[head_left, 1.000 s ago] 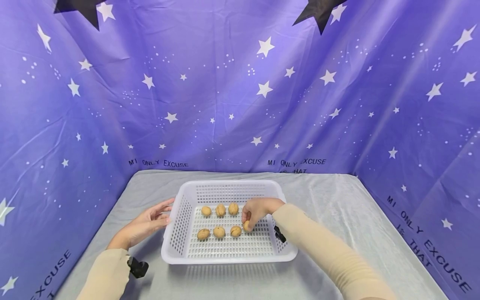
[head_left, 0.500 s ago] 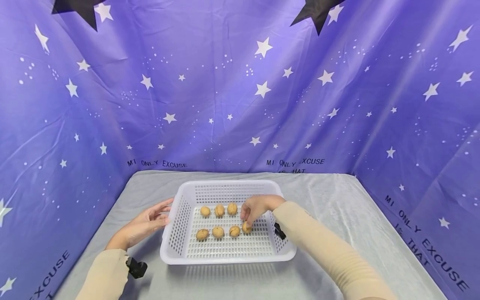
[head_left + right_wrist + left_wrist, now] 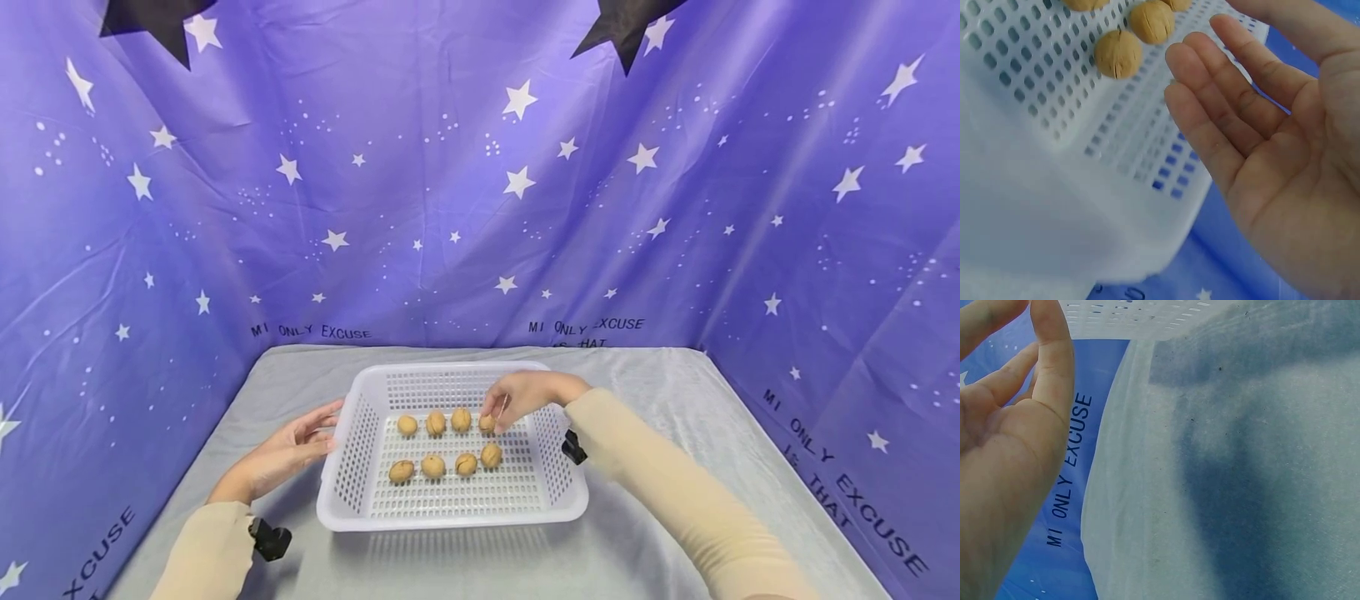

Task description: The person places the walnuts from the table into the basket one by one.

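A white plastic basket [image 3: 452, 524] with slotted walls holds several walnuts in two rows. In the head view my left hand [image 3: 279, 450] rests its fingertips against the basket's left side, fingers fairly straight and thumb extended. My right hand [image 3: 525, 393] is inside the basket over the back right. Its fingers overlap the back row's rightmost walnut [image 3: 487, 423] in the head view. From the right wrist view, that walnut [image 3: 1119, 54] lies apart from the loosely extended fingers [image 3: 1200, 128], and no nut shows between them. The front row's rightmost walnut [image 3: 491, 455] stands free of the hand.
Under the basket spreads a grey cloth-covered table [image 3: 660, 433]. A purple star-print curtain [image 3: 420, 192] encloses the back and both sides. Black wrist cameras are strapped over both beige sleeves [image 3: 652, 483].
The right hand has let go of the front row's rightmost walnut and moved back to the rear row, uncovering that front nut. The left hand stays at the basket's side.
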Available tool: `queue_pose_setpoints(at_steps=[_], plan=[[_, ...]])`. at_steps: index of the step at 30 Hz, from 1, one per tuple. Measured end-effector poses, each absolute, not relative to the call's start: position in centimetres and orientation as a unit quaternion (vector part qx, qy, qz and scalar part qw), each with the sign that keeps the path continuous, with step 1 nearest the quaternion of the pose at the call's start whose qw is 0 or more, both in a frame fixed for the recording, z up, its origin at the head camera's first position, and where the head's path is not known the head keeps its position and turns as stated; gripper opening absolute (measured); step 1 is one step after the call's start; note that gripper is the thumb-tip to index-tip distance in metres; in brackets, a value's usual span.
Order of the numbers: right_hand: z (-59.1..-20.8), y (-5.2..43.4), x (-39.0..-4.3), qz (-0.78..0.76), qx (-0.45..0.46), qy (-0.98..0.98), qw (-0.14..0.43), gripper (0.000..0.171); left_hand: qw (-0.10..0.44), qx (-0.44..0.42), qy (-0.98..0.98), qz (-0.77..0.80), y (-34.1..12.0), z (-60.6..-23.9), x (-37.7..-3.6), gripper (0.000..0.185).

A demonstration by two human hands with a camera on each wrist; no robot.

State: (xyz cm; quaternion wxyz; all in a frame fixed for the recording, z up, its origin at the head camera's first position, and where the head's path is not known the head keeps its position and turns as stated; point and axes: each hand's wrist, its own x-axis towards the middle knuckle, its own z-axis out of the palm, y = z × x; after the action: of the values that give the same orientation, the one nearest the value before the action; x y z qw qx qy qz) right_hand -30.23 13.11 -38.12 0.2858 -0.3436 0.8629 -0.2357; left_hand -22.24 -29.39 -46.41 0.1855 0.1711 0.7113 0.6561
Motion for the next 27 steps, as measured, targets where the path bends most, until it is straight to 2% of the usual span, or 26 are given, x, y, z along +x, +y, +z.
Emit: queue_pose_setpoints(at_steps=[10, 18, 27], plan=[[-36.7, 17.6, -30.3, -0.259, -0.319, 0.878, 0.244, 0.034, 0.186, 0.165, 0.716, 0.653, -29.6, -46.5, -22.0, 0.071], [-36.3, 22.9, -30.0, -0.284, -0.312, 0.883, 0.208, 0.04, 0.188, 0.163, 0.718, 0.65, -29.6, -46.6, -22.1, 0.071], [-37.5, 28.5, -28.7, -0.297, -0.284, 0.89, 0.198, 0.039, 0.185, 0.164, 0.713, 0.656, -29.3, -46.3, -22.1, 0.072]])
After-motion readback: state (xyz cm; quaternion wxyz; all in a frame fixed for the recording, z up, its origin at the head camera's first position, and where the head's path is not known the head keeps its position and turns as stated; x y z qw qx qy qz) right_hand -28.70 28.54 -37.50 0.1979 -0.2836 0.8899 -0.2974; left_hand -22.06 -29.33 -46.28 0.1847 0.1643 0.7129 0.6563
